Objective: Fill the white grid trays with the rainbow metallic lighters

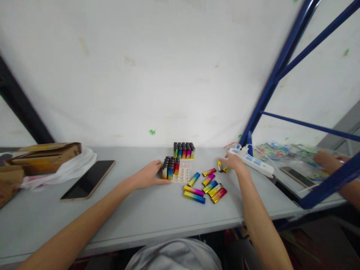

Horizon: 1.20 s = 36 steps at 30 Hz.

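Observation:
Upright lighters [170, 167] fill the left part of a white tray with round holes [182, 175]. My left hand [150, 174] rests at the tray's left side, thumb and fingers apart around its edge, touching the lighters or tray there. Over to the right, my right hand [233, 162] has its fingertips at a yellow lighter [219, 165], with another beside it; whether the fingers grip it is too small to tell. Several loose coloured lighters [210, 179] lie between the tray and my right hand. Behind the tray stands a full block of upright lighters [183, 150].
A phone [88, 180], a plastic bag [75, 167] and cardboard boxes [47, 158] lie on the left. At right are a power strip [253, 163] with cables and a blue metal frame [270, 88]. Beyond it, another person's hand [329, 162] is over the neighbouring table near a phone.

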### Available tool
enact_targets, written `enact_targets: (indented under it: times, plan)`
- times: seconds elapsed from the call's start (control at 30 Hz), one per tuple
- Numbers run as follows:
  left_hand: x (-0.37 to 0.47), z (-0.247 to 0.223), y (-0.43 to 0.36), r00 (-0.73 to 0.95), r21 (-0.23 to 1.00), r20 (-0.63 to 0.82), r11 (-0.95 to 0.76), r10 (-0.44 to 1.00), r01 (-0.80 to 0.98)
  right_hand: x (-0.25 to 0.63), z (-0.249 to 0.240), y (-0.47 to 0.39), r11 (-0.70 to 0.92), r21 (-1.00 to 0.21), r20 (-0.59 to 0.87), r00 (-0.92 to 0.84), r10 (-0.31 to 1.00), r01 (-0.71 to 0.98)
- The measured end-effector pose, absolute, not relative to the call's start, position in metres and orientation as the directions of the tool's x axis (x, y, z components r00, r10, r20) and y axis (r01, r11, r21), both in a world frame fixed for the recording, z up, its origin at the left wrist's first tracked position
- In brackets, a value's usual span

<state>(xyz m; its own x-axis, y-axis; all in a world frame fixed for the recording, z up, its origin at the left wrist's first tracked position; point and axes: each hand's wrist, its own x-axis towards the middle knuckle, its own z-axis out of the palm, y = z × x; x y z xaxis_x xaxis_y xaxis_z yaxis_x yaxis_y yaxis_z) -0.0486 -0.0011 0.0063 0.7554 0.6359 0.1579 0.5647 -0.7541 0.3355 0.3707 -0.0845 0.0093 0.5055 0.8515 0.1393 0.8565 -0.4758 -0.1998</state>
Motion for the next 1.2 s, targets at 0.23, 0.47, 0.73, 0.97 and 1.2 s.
enact_targets:
  times: [0.23, 0.47, 0.73, 0.97, 1.2]
  plan:
    - [-0.049, 0.006, 0.000, 0.762, 0.339, 0.180, -0.767, 0.622, 0.545, 0.344, 0.017, -0.079, -0.313, -0.135, -0.050, 0.309, 0.950, 0.940]
    - [-0.049, 0.004, 0.000, 0.754, 0.347, 0.193, -0.763, 0.628, 0.546, 0.331, 0.025, -0.091, -0.005, -0.181, -0.010, 0.003, 1.000, 0.984]
    - [-0.049, 0.004, 0.000, 0.766, 0.347, 0.191, -0.772, 0.614, 0.532, 0.267, 0.015, -0.190, 0.265, -0.216, 0.392, -0.165, 0.905, 0.940]
    - [-0.049, 0.001, 0.001, 0.764, 0.343, 0.203, -0.775, 0.612, 0.530, 0.223, -0.018, -0.193, 0.190, -0.165, 0.218, -0.152, 0.964, 0.968]
    - [-0.048, -0.001, 0.003, 0.766, 0.337, 0.179, -0.770, 0.618, 0.542, 0.258, -0.016, -0.161, 0.296, -0.164, 0.176, -0.268, 0.947, 0.941]
